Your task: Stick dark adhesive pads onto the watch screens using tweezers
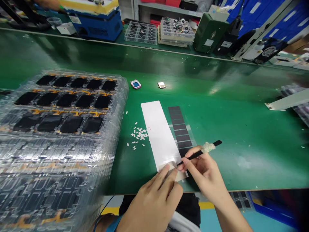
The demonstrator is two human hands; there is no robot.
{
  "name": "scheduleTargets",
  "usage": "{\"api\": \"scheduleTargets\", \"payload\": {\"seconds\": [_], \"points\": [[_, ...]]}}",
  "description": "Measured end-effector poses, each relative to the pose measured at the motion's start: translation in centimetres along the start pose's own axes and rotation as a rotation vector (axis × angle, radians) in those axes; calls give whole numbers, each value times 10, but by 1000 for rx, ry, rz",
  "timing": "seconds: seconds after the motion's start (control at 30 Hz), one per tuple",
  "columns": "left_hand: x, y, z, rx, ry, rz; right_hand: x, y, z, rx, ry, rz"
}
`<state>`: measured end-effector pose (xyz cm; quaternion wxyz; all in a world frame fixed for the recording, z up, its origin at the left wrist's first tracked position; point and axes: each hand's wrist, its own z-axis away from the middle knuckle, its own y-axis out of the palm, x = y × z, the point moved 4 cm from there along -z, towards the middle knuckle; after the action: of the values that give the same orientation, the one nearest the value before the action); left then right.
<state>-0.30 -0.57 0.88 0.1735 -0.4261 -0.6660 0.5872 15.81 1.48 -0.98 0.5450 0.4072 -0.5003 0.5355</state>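
My left hand (158, 198) lies over the near end of a long white paper strip (158, 129). Its fingertips press on a small beige piece (181, 175) there, and nothing is gripped in it. In my right hand (205, 174) are black tweezers (196, 154), held like a pen, with pale tape (208, 147) wound round the rear part. The tip touches down beside my left fingertips, at the strip's right edge. Under and beyond my right hand runs a clear sheet with a row of black rectangular stickers (181, 127). What lies under my left fingers is hidden.
Tall stacked clear trays (113, 129) of black screens fill the left side. Tiny white bits (138, 134) lie scattered beside the strip. Farther back are a pink-rimmed watch-like part (135, 84) and a small square part (161, 85). A shelf holds a blue machine (103, 27) and parts boxes (141, 32).
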Motion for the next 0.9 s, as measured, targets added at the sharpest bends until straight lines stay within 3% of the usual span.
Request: {"api": "scheduleTargets", "payload": {"seconds": [0.1,0.27,0.33,0.4,0.5,0.6,0.77,0.9], "points": [[0,2,1,-30,2,27,-1,2,-4,-10,68,-84],[3,17,7,-222,-6,65,-5,10,-2,-38,150,-214],[9,35,-6,-303,4,161,-8,13,-5,-54,155,-231],[6,57,-35,-337,105,265,-13,14,-11,-71,151,-243],[-14,84,-83,-349,243,356,-24,9,-19,-97,164,-214],[-28,99,-110,-349,283,380,-34,6,-21,-95,194,-101],[-16,107,-118,-317,185,336,-42,6,-25,-75,204,2],[-8,113,-123,-224,113,306,-43,8,-29,-36,201,-15]]}}
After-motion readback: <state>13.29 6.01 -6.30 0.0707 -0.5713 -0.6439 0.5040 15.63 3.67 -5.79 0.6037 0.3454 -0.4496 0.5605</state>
